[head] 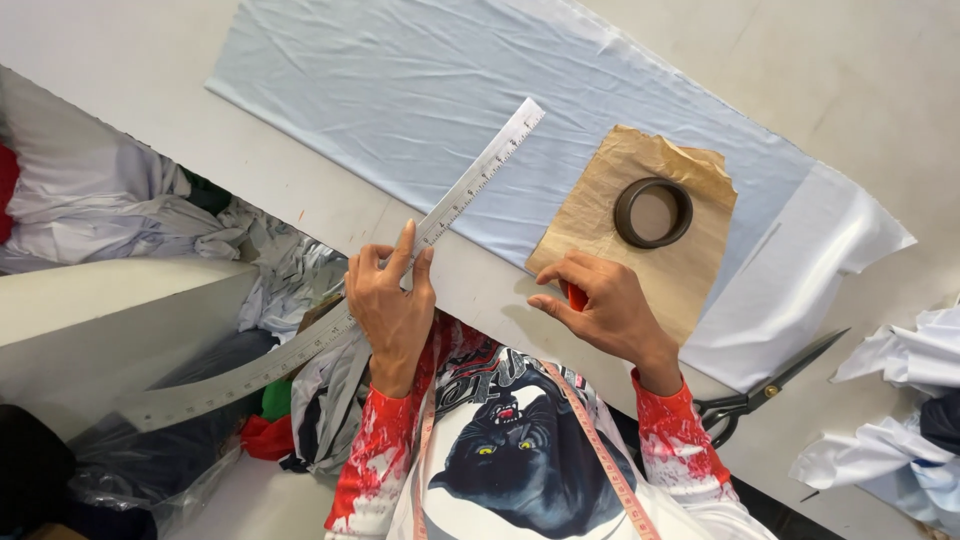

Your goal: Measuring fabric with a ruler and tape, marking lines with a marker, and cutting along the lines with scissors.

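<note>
- A tan paper pattern piece (640,240), roughly rectangular with a torn top edge, lies on pale blue fabric (430,90) spread over the white table (860,60); a dark ring (653,212) sits on it.
- The left hand (392,305) is closed around a long metal ruler (330,335), index finger stretched along it; the ruler slants from the fabric past the table edge.
- The right hand (600,305), curled, pinches a small red piece (576,296) at the pattern's near edge.
- Black-handled scissors (765,390) lie well to the right.
</note>
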